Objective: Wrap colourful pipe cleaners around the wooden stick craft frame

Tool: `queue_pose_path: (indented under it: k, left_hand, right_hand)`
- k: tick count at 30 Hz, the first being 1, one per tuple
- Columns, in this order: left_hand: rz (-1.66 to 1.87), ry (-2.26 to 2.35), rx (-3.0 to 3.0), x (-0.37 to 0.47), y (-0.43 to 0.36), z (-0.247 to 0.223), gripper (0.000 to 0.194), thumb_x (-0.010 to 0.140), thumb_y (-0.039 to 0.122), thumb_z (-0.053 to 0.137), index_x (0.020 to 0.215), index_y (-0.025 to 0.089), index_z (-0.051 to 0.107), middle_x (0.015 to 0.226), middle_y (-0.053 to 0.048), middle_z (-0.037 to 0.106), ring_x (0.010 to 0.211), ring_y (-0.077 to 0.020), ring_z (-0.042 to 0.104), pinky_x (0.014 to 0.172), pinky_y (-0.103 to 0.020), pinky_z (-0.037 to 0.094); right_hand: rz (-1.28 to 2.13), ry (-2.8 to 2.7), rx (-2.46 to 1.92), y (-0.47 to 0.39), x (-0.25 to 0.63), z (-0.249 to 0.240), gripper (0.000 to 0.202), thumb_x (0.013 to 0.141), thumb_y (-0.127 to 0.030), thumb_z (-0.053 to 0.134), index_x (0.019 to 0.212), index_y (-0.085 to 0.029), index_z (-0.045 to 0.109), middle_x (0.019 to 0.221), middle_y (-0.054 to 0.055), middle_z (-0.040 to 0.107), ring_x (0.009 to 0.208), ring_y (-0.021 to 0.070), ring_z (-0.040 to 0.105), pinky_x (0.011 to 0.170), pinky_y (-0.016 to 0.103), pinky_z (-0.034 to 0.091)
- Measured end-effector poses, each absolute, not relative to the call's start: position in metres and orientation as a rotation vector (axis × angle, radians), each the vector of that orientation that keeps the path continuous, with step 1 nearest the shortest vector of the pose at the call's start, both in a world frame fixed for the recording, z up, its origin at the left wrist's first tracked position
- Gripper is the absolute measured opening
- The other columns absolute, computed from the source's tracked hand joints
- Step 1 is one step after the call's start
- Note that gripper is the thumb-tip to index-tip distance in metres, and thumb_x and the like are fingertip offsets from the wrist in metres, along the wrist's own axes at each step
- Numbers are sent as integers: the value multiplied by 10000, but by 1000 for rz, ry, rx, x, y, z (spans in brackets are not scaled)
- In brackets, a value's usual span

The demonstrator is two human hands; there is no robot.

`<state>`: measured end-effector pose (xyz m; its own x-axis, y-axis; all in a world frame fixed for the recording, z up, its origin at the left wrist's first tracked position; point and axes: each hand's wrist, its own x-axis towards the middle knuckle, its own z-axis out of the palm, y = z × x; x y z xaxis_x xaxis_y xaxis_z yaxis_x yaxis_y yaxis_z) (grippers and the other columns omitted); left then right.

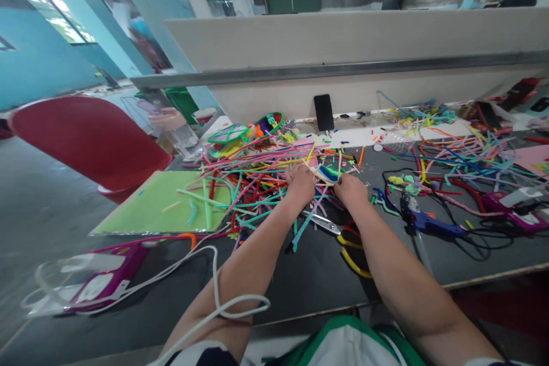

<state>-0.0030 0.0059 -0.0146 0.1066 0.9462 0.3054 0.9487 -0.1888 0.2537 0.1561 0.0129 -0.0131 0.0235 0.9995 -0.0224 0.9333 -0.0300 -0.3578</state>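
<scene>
Both hands are held close together over the middle of the dark table. My left hand (301,181) has its fingers closed at the left side of a small piece with blue, green and white strips (328,172). My right hand (350,190) pinches the right end of the same piece. Fingertips are partly hidden by the hands. Heaps of coloured pipe cleaners (257,183) lie around and to the left of my left hand. Just below the hands, scissors (326,223) with yellow and black handles rest on the table.
A green sheet (158,203) and a purple power strip (109,277) lie left, with a white cable crossing my left forearm. A blue glue gun (433,224) and black cables are right. A phone (323,112) leans on the divider (274,91). A red chair (86,143) stands left.
</scene>
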Motion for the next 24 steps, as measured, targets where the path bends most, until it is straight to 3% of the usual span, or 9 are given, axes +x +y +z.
queue_pose_path:
  k: [6, 11, 15, 17, 20, 24]
  left_hand:
    - [-571, -1980, -2322, -4, 9, -9, 172, 818, 280, 547, 806, 149, 658, 1074, -134, 618, 1087, -274, 497, 1002, -426, 299]
    - [-443, -2117, -2246, -3, 1, 3, 316, 761, 450, 618, 871, 160, 682, 1104, -137, 624, 1131, -330, 487, 930, -439, 368]
    - [-362, -2192, -2309, -3, -3, 12, 305, 797, 410, 560, 836, 141, 698, 934, -146, 678, 1010, -298, 583, 857, -370, 424]
    - [-492, -2268, -2371, -3, -2, 11, 285, 801, 383, 554, 727, 143, 690, 778, -128, 682, 868, -262, 632, 765, -320, 451]
    - [-978, -2379, -2423, -6, 3, 4, 279, 762, 370, 614, 581, 160, 645, 554, -80, 621, 611, -218, 628, 600, -285, 446]
    - [-1621, -2597, -2473, -7, 3, 3, 224, 693, 392, 695, 708, 170, 666, 483, -13, 593, 361, -138, 526, 418, -227, 362]
  right_hand:
    - [452, -1979, -1996, 13, 158, -12, 283, 822, -365, 452, 959, -228, 657, 1017, 96, 693, 974, 265, 641, 751, 331, 469]
    - [516, -2006, -1990, 16, 161, -10, 235, 781, -368, 529, 923, -249, 673, 1024, 75, 697, 971, 262, 639, 737, 315, 460]
    - [549, -2032, -1975, 16, 163, -10, 223, 739, -368, 592, 898, -242, 684, 988, 78, 700, 941, 248, 644, 720, 292, 456]
    - [545, -2022, -1948, 16, 163, -11, 213, 738, -344, 596, 894, -233, 688, 988, 88, 700, 942, 248, 643, 721, 289, 456]
    - [548, -1948, -1884, 19, 164, -13, 180, 765, -277, 562, 878, -219, 690, 983, 94, 703, 952, 245, 642, 757, 298, 456]
    - [725, -1608, -1714, 24, 166, -16, 120, 757, -227, 581, 813, -182, 678, 913, 90, 704, 948, 232, 641, 816, 308, 450]
